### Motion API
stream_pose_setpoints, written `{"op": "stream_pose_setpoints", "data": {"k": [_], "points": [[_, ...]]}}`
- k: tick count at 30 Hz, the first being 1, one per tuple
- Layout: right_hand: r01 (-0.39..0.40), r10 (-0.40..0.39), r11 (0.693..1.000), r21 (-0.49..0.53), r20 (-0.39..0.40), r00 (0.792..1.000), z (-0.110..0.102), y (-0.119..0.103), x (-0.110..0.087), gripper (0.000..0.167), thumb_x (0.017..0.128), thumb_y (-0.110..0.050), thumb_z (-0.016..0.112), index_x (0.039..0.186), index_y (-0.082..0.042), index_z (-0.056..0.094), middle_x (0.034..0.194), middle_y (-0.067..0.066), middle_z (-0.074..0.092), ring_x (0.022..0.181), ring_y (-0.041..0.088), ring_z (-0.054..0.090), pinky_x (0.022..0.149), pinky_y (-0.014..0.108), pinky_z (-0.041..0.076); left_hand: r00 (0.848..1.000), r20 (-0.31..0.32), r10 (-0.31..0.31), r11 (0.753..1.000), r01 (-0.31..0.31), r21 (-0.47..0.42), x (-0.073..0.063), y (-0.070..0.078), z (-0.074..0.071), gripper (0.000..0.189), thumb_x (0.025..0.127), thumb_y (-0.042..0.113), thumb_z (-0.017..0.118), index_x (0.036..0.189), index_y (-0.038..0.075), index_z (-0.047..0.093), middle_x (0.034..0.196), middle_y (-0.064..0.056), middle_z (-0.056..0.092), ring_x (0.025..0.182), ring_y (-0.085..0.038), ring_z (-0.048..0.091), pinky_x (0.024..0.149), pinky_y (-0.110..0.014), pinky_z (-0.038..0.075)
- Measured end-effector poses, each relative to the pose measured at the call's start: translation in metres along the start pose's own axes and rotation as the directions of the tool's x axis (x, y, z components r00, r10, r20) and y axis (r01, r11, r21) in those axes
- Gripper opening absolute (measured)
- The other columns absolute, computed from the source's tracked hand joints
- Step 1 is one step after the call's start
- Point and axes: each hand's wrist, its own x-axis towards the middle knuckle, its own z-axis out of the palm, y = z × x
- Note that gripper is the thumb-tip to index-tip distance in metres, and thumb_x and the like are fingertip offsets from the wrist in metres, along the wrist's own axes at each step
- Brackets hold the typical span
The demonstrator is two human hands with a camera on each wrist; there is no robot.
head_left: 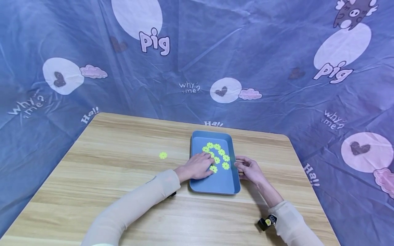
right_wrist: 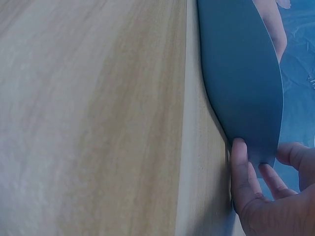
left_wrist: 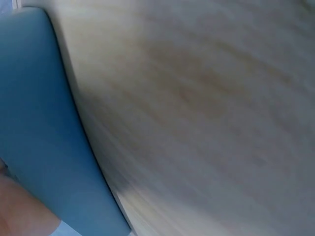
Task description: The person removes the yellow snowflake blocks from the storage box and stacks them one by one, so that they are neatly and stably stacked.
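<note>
A blue rectangular tray [head_left: 227, 184] lies on the table with several flat, yellow-green flower-shaped discs [head_left: 225, 165] in it, partly in a curved row. My left hand [head_left: 199, 166] reaches over the tray's left wall, its fingertips down among the discs and its thumb beside a lower disc [head_left: 213, 168]. Under those fingers the view is hidden. On the opposite side, my right hand [head_left: 250, 169] holds the tray's right wall. The right wrist view shows its fingers [right_wrist: 239, 157] against the outer wall [right_wrist: 246, 88], with one digit up at the rim.
One more flower-shaped disc [head_left: 163, 155] lies on the wooden table [head_left: 123, 147], left of the tray. A blue printed cloth [head_left: 197, 54] hangs behind and around the table. A small black device [head_left: 265, 222] sits at the right wrist.
</note>
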Motion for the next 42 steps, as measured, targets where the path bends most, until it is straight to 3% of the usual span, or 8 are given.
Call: {"op": "stream_pose_setpoints", "data": {"k": [16, 32, 42], "points": [[-0.003, 0.003, 1.0, -0.007, -0.01, 1.0, 0.0, 0.0, 0.0, 0.055, 0.106, -0.017, 0.062, 0.155, 0.0, 0.044, 0.105, -0.004, 0.069, 0.083, 0.007, 0.07, 0.073, 0.029, 0.063, 1.0, 0.013, -0.027, 0.996, 0.028, -0.081, 0.0, -0.002, -0.002, 0.038, 0.097, 0.039, 0.075, 0.13, 0.02, 0.071, 0.134, -0.002, 0.069, 0.124, -0.022, 0.06, 0.109, -0.04, 0.051], [-0.003, 0.003, 1.0, -0.013, -0.031, 1.0, 0.0, 0.001, 0.004, 0.053, 0.105, -0.016, 0.062, 0.154, -0.001, 0.047, 0.108, -0.001, 0.073, 0.083, 0.007, 0.071, 0.074, 0.029, 0.064, 0.997, -0.072, 0.011, 0.979, -0.026, -0.2, -0.003, -0.011, -0.005, 0.018, 0.093, 0.018, 0.077, 0.111, 0.017, 0.074, 0.102, 0.004, 0.074, 0.105, -0.014, 0.063, 0.108, -0.035, 0.051], [0.0, 0.0, 1.0, -0.008, -0.017, 1.0, 0.003, -0.001, 0.004, 0.056, 0.106, -0.018, 0.063, 0.155, 0.001, 0.043, 0.11, -0.001, 0.072, 0.083, 0.007, 0.071, 0.074, 0.029, 0.063, 0.993, -0.119, 0.012, 0.964, -0.043, -0.263, -0.008, -0.024, -0.009, 0.01, 0.093, 0.012, 0.074, 0.102, 0.017, 0.074, 0.094, 0.006, 0.073, 0.099, -0.014, 0.063, 0.095, -0.031, 0.054]]}}
